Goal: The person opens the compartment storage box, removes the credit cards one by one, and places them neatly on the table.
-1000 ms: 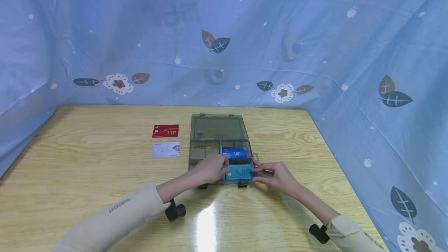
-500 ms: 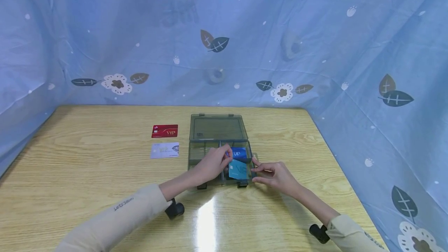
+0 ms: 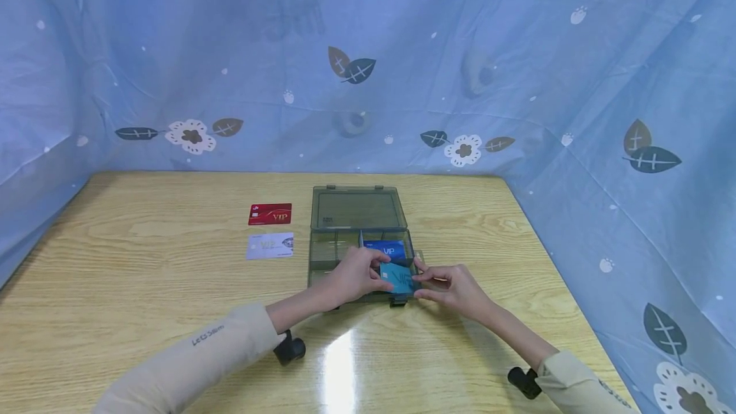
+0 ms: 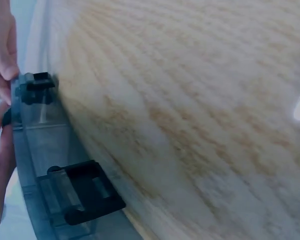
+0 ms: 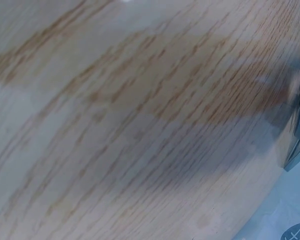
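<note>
An open, see-through grey plastic box with compartments stands mid-table, its lid folded back. My left hand pinches a teal VIP card by its left end, thumb and fingers on it. The card slants over the front right compartment. Behind it a blue VIP card lies in the back right compartment. My right hand grips the box's right side, fingertips over the wall close to the teal card's right end. In the left wrist view, fingers show behind the box's front wall; the card is hidden there.
Left of the box lie a red VIP card and, nearer, a silver VIP card. Two black latches stick out at the box's front. A patterned blue cloth hangs behind and beside the wooden table.
The teal card lay level in the compartment, then was tilted up by my left hand, which has since moved right and down with it. My right hand has stayed in place.
</note>
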### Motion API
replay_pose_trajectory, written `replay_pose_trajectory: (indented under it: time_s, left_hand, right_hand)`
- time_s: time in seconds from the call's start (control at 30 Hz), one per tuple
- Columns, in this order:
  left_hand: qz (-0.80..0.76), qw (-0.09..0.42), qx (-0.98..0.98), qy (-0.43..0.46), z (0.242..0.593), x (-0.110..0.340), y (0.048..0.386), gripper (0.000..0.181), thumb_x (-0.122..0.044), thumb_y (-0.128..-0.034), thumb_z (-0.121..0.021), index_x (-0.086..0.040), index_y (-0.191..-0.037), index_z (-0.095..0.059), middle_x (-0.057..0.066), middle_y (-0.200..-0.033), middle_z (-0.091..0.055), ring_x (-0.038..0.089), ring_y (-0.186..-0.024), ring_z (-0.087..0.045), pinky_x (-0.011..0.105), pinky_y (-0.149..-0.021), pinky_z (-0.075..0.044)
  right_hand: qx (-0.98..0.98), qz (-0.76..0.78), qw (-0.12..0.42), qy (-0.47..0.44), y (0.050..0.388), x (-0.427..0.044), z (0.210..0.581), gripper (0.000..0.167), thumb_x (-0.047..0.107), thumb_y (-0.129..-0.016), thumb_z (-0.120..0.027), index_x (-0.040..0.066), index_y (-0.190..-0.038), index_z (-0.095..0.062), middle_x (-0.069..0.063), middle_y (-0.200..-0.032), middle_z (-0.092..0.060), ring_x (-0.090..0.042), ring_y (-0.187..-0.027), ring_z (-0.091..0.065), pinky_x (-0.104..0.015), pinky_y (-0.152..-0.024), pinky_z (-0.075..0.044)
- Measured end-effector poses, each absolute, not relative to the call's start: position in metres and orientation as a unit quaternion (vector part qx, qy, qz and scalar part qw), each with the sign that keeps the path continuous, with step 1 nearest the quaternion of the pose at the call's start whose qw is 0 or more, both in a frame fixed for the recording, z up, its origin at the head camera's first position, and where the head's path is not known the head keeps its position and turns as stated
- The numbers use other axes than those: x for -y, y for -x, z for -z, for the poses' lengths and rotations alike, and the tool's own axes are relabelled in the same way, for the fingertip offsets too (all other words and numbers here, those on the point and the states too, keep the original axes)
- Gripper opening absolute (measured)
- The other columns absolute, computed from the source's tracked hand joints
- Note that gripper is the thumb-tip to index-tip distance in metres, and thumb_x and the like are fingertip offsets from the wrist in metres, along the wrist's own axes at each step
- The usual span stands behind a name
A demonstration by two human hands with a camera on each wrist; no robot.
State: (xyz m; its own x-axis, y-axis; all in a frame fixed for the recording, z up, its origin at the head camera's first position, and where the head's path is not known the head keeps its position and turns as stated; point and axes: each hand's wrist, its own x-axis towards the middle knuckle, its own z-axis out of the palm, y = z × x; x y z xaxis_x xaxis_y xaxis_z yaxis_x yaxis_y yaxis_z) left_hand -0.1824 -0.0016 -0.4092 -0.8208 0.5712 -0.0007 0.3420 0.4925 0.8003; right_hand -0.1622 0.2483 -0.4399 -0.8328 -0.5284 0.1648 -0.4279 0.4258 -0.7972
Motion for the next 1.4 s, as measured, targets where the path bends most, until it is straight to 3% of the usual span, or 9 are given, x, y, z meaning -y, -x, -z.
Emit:
replay_pose_trajectory:
  time_s: [0.17,0.47,0.8,1.1,1.4]
  left_hand:
    - [-0.437,0.112,-0.850,-0.272,0.411,0.005,0.180,0.044,-0.010,-0.0775,-0.080,0.003,-0.117,-0.066,0.011,-0.101,-0.069,0.015,-0.077,-0.067,0.024,-0.068,-0.054]
    - [-0.454,0.130,-0.838,-0.275,0.410,0.009,0.178,0.049,-0.004,-0.0755,-0.080,0.001,-0.122,-0.064,0.016,-0.116,-0.066,0.012,-0.076,-0.068,0.022,-0.071,-0.054]
    - [-0.517,0.140,-0.816,-0.219,0.405,0.027,0.180,0.049,-0.003,-0.0776,-0.078,-0.002,-0.124,-0.063,0.017,-0.120,-0.063,0.013,-0.078,-0.068,0.022,-0.056,-0.049]
    - [-0.614,0.164,-0.757,-0.155,0.399,0.064,0.178,0.047,-0.004,-0.0843,-0.072,-0.003,-0.130,-0.059,0.016,-0.118,-0.065,0.024,-0.087,-0.067,0.036,-0.081,-0.054]
    - [-0.632,0.157,-0.752,-0.099,0.390,0.108,0.173,0.050,-0.009,-0.0858,-0.071,-0.005,-0.134,-0.056,0.016,-0.136,-0.053,0.018,-0.093,-0.066,0.033,-0.085,-0.052]
  right_hand:
    - [-0.841,0.457,0.060,0.282,0.162,-0.248,0.440,0.023,0.011,-0.083,-0.073,-0.003,-0.102,-0.072,-0.025,-0.126,-0.056,-0.035,-0.117,-0.053,-0.030,-0.081,-0.053]
    - [-0.840,0.461,0.067,0.279,0.161,-0.249,0.438,0.025,0.011,-0.083,-0.073,-0.004,-0.103,-0.071,-0.025,-0.128,-0.054,-0.034,-0.117,-0.053,-0.029,-0.082,-0.052]
    - [-0.837,0.465,0.064,0.282,0.161,-0.249,0.439,0.022,0.010,-0.083,-0.074,-0.003,-0.101,-0.071,-0.026,-0.128,-0.054,-0.035,-0.116,-0.053,-0.029,-0.081,-0.053]
    - [-0.832,0.474,0.062,0.283,0.161,-0.248,0.439,0.021,0.009,-0.082,-0.074,-0.004,-0.098,-0.071,-0.029,-0.128,-0.052,-0.037,-0.116,-0.053,-0.030,-0.082,-0.052]
    - [-0.836,0.457,0.030,0.302,0.160,-0.246,0.438,0.020,0.008,-0.081,-0.075,-0.005,-0.095,-0.071,-0.028,-0.122,-0.056,-0.039,-0.113,-0.055,-0.031,-0.080,-0.052]
